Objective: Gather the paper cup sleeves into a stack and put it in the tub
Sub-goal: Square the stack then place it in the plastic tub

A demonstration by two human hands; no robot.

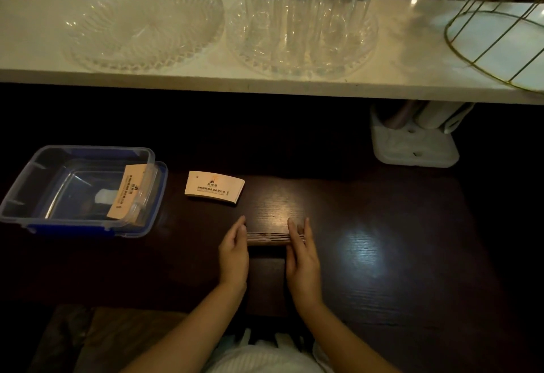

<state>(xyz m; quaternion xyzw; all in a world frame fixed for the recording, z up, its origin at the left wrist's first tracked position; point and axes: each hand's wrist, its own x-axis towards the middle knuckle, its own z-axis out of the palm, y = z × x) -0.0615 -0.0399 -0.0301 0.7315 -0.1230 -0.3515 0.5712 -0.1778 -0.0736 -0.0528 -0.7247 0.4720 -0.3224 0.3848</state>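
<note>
A stack of brown paper cup sleeves (267, 239) stands on edge on the dark table, pressed between my two palms. My left hand (234, 255) holds its left end and my right hand (303, 257) holds its right end. Another small stack of sleeves (214, 187) lies flat on the table farther away, printed side up. A clear tub with blue clips (35, 178) sits at the left. One sleeve (128, 191) leans over the tub's right rim, partly inside.
A white shelf (206, 78) runs above the table with a cut-glass dish (141, 25), a tall clear ribbed vase on a second dish (306, 19) and a gold wire basket (500, 45). A white holder (415, 143) stands under the shelf at the right.
</note>
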